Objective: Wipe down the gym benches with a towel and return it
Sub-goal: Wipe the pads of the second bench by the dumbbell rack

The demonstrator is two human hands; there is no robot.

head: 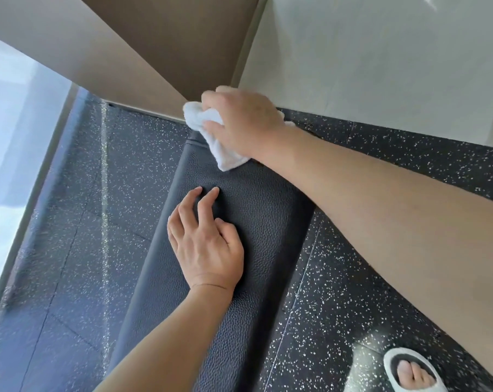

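- The white towel was gripped, bunched, in the curled fingers of the right hand at the bench's far end, toward twelve o'clock, probably to scrub there.
- The left hand was rested on the pad, fingers spread and lightly bent, seemingly as a brace.
- The bench's long axis ran from six toward twelve o'clock.

Towel on bench far end, slipper right.

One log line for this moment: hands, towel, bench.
right hand: grips white towel, far end | left hand: rests on black padded bench | stage: wiping
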